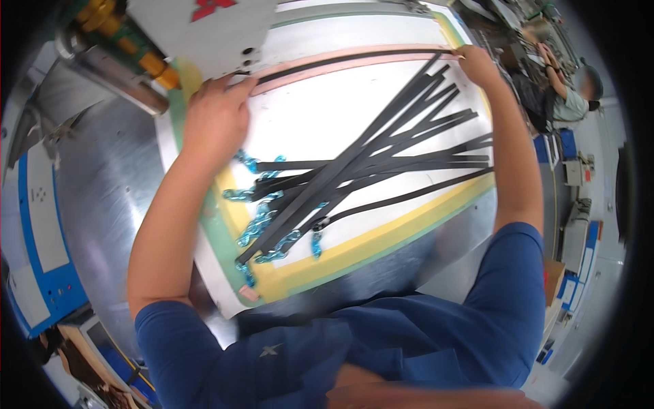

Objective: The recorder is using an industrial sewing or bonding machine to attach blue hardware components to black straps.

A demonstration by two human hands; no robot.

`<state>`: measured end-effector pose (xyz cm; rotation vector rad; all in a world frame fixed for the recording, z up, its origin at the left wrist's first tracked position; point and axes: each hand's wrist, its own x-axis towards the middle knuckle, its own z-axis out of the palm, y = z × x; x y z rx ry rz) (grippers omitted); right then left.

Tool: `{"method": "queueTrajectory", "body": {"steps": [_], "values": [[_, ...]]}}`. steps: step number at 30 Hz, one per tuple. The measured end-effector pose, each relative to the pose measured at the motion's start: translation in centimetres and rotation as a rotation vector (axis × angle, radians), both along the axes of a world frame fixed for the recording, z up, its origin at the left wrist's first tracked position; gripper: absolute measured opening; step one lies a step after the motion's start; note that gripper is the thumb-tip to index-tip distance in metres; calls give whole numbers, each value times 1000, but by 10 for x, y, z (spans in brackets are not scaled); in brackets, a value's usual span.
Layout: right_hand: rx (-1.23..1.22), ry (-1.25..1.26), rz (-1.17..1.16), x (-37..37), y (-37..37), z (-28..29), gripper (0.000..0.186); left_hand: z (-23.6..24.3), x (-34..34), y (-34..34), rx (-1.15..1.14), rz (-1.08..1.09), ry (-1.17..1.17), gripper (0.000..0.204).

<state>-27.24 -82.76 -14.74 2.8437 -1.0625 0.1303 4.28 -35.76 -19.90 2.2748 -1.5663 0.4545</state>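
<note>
A long black strip (354,58) is stretched along a pink band on the white board (293,123), near its far edge. My left hand (219,116) is at the strip's left end, fingers closed on it next to a white machine panel. Out at the far right, my right hand (477,65) pinches the other end. Nearer to me lies a loose, crossing pile of several black strips (340,163). Crinkled shiny blue pieces (259,221) are at the left ends of the piled strips.
Yellow and green tape (340,269) borders the board, which rests on a shiny metal table (102,177). A white machine panel (197,34) and a metal post (109,68) rise at the far left. Another person (572,102) works at the far right.
</note>
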Motion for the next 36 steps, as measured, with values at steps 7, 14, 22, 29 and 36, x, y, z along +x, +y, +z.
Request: {"method": "queueTrajectory", "body": {"steps": [7, 14, 22, 29, 36], "values": [[133, -256, 314, 123, 148, 17, 26, 2, 18, 15, -89, -186, 532, 36], [280, -235, 738, 185, 289, -16, 31, 11, -2, 15, -43, -144, 9, 24], [225, -183, 712, 186, 287, -19, 33, 11, -3, 16, -33, -138, 4, 24], [236, -196, 707, 184, 288, -19, 39, 15, -5, 16, -45, -128, -15, 22], [239, -205, 722, 189, 281, -23, 42, 14, -10, 17, -75, -27, -147, 23]]}}
